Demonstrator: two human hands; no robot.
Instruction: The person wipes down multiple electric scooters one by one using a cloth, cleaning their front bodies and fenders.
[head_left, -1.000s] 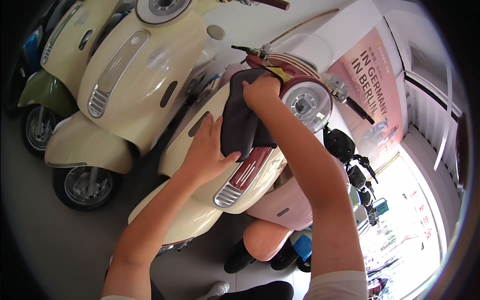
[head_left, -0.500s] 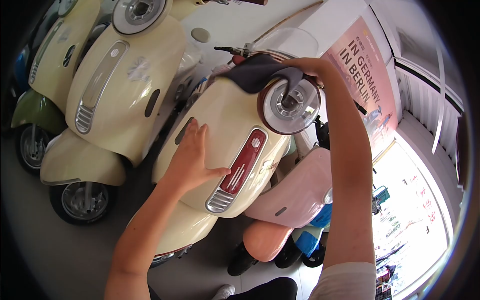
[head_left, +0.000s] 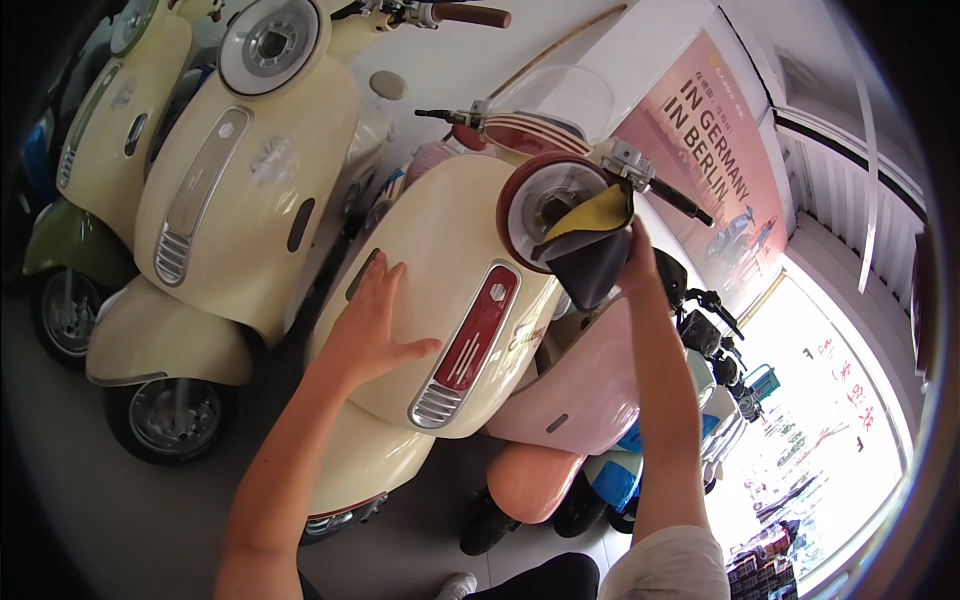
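My right hand (head_left: 640, 262) grips the edge of a limp dark-grey cloth with a yellow underside (head_left: 588, 268), its fingers partly hidden by the fabric. The cloth hangs across the lower right part of a round, clear-lensed headlight with a dark-red rim (head_left: 530, 205); I cannot tell whether it touches the lens. My left hand (head_left: 362, 328) is spread, thumb out, at the glossy cream scooter front panel (head_left: 440, 235), left of a long red badge with silver trim (head_left: 467, 345). A pink scooter body (head_left: 590, 385) sits just beyond.
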